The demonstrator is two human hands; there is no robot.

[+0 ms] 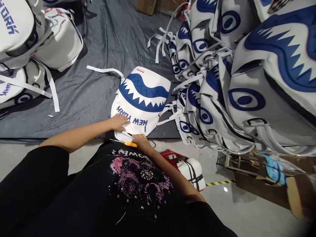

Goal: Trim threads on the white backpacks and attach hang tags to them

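A white backpack (pixel 145 82) lies on the grey-covered table before me, its blue shark-mouth print and NEW YORK lettering upside down to me. My left hand (pixel 119 122) rests on the lettering near the bag's close edge, fingers stretched out and apart. At that same edge, by a fold of white fabric (pixel 122 136), my right hand (pixel 142 143) has its fingers curled. An orange-handled tool (pixel 130 144) pokes out from it to the left, with a thin part pointing away; its exact kind is unclear. The right fingertips are partly hidden.
Similar white backpacks (pixel 247 95) are piled high along the right side, straps hanging. More backpacks (pixel 59 39) are stacked at the left. A cardboard box (pixel 146 6) stands at the far edge. Below the table, a red-and-white object (pixel 190 171) and a metal frame (pixel 239 166) occupy the floor.
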